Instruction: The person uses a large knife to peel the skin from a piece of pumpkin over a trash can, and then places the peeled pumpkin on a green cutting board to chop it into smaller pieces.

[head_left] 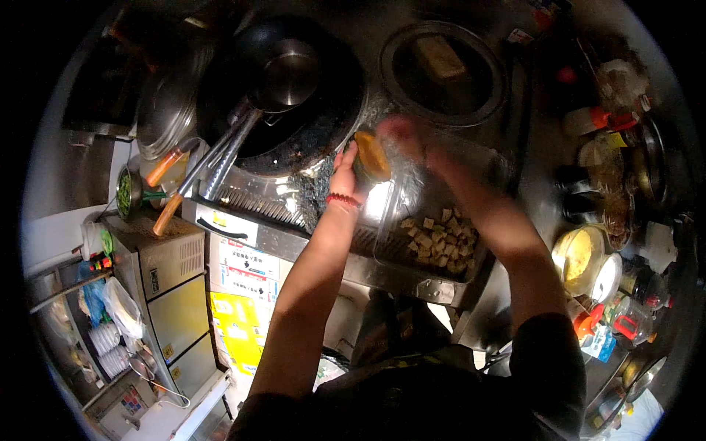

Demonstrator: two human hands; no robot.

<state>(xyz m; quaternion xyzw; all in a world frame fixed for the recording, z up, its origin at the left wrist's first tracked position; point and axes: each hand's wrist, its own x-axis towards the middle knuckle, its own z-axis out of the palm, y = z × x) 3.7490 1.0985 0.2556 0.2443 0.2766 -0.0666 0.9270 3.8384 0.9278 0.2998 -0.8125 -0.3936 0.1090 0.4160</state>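
My left hand (346, 173), with a red bead bracelet at the wrist, grips a yellow-orange oval piece (372, 156) that looks like cut squash. Just right of it is my right hand (401, 134), blurred by motion; its fingers and anything in them cannot be made out. Below both hands sits a clear rectangular tub (386, 231), where pale cubes (441, 240) that look like tofu are heaped at the near end. Beyond the right hand, a round metal-rimmed pan (388, 93) contains a pale block (441, 58) in dark liquid.
On the left, a large black wok (336, 110) holds a metal saucepan (289, 80). Wooden-handled utensils (168, 212) jut toward the near left. Along the right counter stand a tub of yellow food (576, 259) and several bottles. A metal cabinet (176, 308) stands at lower left.
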